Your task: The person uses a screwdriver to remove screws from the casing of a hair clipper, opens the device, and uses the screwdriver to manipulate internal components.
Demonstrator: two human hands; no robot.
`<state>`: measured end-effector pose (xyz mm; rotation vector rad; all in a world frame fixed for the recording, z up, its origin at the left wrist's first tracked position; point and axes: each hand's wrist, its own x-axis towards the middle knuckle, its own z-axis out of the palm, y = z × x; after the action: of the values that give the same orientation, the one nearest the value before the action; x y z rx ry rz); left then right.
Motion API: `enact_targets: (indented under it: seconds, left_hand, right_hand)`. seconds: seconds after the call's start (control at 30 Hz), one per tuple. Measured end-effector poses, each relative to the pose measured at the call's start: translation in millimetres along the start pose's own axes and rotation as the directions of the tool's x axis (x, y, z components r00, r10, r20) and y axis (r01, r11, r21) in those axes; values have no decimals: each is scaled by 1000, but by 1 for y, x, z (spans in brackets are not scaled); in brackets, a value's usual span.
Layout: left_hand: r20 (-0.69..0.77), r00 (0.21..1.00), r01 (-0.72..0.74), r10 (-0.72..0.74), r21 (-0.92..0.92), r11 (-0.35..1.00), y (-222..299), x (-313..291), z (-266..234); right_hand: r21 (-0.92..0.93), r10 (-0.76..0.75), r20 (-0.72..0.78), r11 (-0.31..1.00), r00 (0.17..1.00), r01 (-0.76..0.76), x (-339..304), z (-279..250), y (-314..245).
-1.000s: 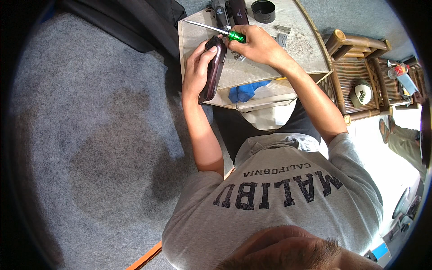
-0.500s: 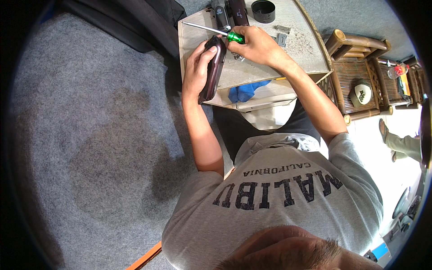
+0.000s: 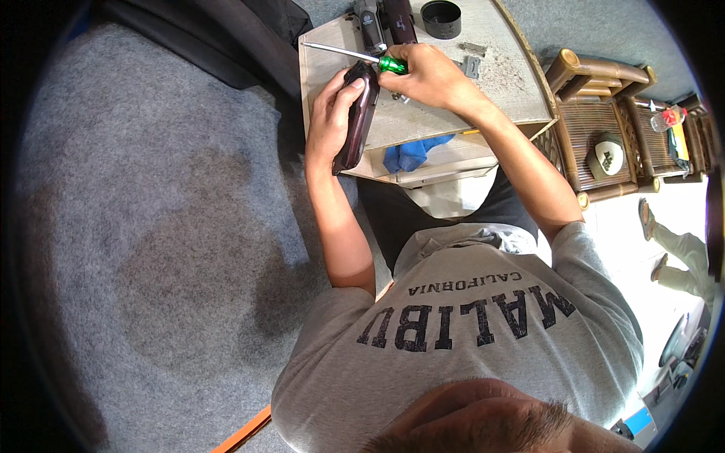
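My left hand is wrapped round a glossy dark maroon hair clipper, held upright over the near left part of the small table. In my right hand is the green handle of a screwdriver, its metal shaft pointing left above the clipper's top end. The tip touches nothing. My right fingers are close to the clipper's top; whether they touch it I cannot tell. Small metal parts, partly hidden, lie under my right hand. To its right are a flat grey metal piece and a blade-like part.
A grey clipper, a second maroon one and a round black container stand at the back. Hair clippings dot the tabletop. A blue cloth lies below. Bamboo chairs hold a cap and bottle; another person's legs show at right.
The screwdriver has shifted slightly left, and its tip is a little lower. My left hand and the clipper stay almost still. At the right, the other person's legs have moved.
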<state>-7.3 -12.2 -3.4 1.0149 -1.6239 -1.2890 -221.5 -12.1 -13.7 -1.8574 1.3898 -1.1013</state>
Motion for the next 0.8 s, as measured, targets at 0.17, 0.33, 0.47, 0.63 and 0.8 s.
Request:
enact_targets:
  seconds: [0.17, 0.33, 0.47, 0.63, 0.8]
  left_hand:
    - [18, 1000, 1, -2, 5, 1000, 0, 1, -2]
    - [8, 1000, -11, 11, -19, 1000, 5, -1, 3]
    - [0, 1000, 29, -29, -28, 999, 4, -2, 1]
    - [-18, 999, 49, -50, -14, 999, 7, -2, 3]
    - [-27, 999, 41, -42, -33, 999, 6, -2, 4]
  right_hand:
    - [-25, -56, -61, 998, 997, 54, 0, 3, 2]
    - [-234, -72, -248, 972, 966, 12, -5, -22, 3]
    - [-431, -123, -251, 902, 960, 3, -20, -37, 2]
    - [-559, -158, -171, 828, 973, 36, -35, -28, 9]
    - [-568, -140, -170, 823, 976, 19, -36, -26, 13]
